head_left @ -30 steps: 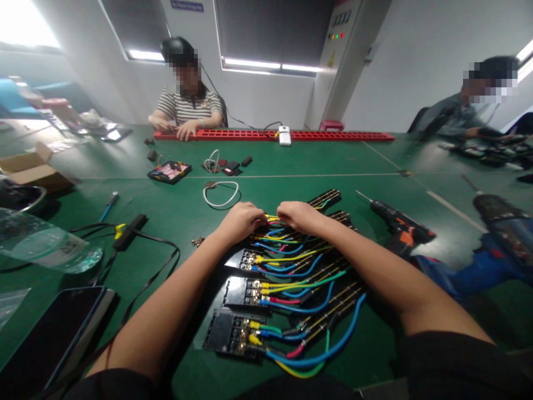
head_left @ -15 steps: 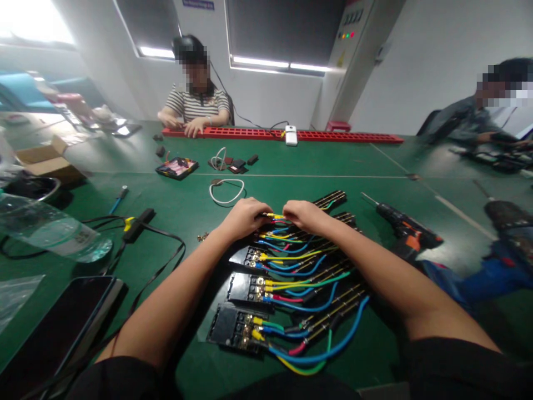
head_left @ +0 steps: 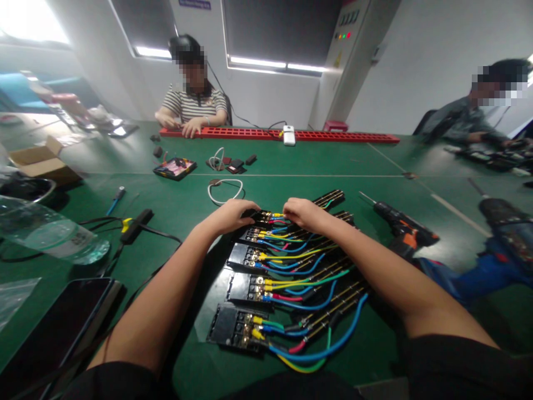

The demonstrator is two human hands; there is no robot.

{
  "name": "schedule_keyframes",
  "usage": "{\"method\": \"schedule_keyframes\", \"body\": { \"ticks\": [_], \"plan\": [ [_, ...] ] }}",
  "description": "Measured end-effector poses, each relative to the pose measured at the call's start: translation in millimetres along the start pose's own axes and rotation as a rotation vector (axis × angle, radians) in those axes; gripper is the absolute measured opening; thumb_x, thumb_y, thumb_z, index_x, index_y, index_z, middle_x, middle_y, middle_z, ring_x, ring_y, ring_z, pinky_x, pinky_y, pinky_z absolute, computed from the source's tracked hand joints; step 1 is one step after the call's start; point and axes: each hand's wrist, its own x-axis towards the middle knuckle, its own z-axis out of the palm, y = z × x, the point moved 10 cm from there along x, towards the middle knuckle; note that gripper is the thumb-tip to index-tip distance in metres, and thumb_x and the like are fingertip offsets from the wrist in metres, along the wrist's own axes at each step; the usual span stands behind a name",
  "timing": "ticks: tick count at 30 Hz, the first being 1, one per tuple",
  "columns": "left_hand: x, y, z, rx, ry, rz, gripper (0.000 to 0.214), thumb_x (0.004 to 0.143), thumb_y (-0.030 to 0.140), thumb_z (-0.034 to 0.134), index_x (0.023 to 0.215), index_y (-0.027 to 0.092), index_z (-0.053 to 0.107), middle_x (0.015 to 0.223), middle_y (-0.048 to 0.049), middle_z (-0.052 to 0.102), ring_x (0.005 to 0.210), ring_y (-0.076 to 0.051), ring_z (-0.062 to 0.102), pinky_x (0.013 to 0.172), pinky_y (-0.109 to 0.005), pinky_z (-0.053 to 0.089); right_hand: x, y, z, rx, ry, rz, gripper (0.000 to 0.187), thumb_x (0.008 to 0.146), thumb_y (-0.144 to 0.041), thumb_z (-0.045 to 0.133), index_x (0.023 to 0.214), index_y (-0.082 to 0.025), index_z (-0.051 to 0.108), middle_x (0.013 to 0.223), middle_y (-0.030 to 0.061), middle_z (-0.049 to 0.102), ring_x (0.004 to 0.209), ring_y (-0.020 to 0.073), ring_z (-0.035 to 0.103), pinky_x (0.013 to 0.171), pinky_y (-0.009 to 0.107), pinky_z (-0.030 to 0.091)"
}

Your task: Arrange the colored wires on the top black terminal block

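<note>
Several black terminal blocks (head_left: 227, 326) with brass screws lie in a row, each joined to a long black strip (head_left: 333, 308) with brass rails. Blue wires (head_left: 333, 349), red wires and yellow-green wires (head_left: 297, 283) with crimped lugs link them. At the far blocks, my left hand (head_left: 233, 215) has its thumb and fingers around the left end of one black terminal block (head_left: 264, 215). My right hand (head_left: 303, 214) is closed in a pinch at the yellow wire (head_left: 278, 215) leaving that block. Its fingertips partly hide the wire.
An orange-black power screwdriver (head_left: 406, 225) and a blue drill (head_left: 478, 278) lie right. At left are a phone (head_left: 62, 328), a plastic bottle (head_left: 54, 230) and a black cable (head_left: 164, 236). Beyond, two people sit near a long red slotted bar (head_left: 241, 133).
My left hand has shifted left, from the block's screw terminals to its outer end, uncovering the terminals. My right hand stays almost where it was. The view has shifted slightly.
</note>
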Motion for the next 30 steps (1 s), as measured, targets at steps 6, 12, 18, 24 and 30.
{"method": "schedule_keyframes", "body": {
  "ticks": [6,12,18,24,30],
  "plan": [
    [0.3,8.7,2.5,0.021,-0.04,0.078,0.034,0.086,0.016,0.063,0.119,0.018,0.067,0.12,-0.0075,0.07,0.111,-0.022,0.064,0.099,-0.035,0.048,-2.4,0.5,-1.4,-0.006,0.003,-0.003,0.018,0.094,-0.018,0.046,0.087,-0.016,0.062,0.087,0.0055,0.055,0.076,0.0147,0.046,0.071,0.026,0.037],
    [2.0,13.7,7.1,0.132,-0.105,0.062,0.044,0.088,0.014,0.058,0.131,0.024,0.064,0.125,-0.0089,0.066,0.113,-0.023,0.062,0.101,-0.037,0.048,-4.5,4.2,-2.6,-0.039,0.0,0.062,0.024,0.097,-0.025,0.043,0.085,-0.019,0.063,0.087,0.004,0.052,0.072,0.014,0.045,0.066,0.026,0.032],
    [2.8,16.2,9.7,0.186,-0.135,0.067,0.046,0.089,0.014,0.055,0.133,0.027,0.062,0.125,-0.0077,0.065,0.112,-0.023,0.061,0.101,-0.036,0.047,-1.2,4.4,-0.2,-0.097,-0.027,0.085,0.022,0.097,-0.023,0.044,0.086,-0.019,0.063,0.087,0.0036,0.052,0.072,0.0138,0.043,0.064,0.026,0.029],
    [3.6,15.4,10.4,0.172,-0.124,0.082,0.044,0.089,0.015,0.056,0.13,0.024,0.064,0.124,-0.0077,0.065,0.113,-0.022,0.061,0.103,-0.035,0.046,1.2,6.0,4.8,-0.093,-0.031,0.071,0.022,0.097,-0.021,0.044,0.087,-0.018,0.063,0.087,0.0043,0.053,0.074,0.0141,0.045,0.065,0.026,0.03],
    [3.0,15.6,9.1,0.131,-0.094,0.114,0.04,0.089,0.015,0.055,0.127,0.021,0.066,0.121,-0.0088,0.066,0.112,-0.022,0.061,0.102,-0.035,0.047,5.2,8.1,4.3,-0.084,-0.005,0.053,0.023,0.097,-0.02,0.044,0.091,-0.016,0.066,0.089,0.0071,0.058,0.077,0.0156,0.049,0.071,0.026,0.035]
  ]
}}
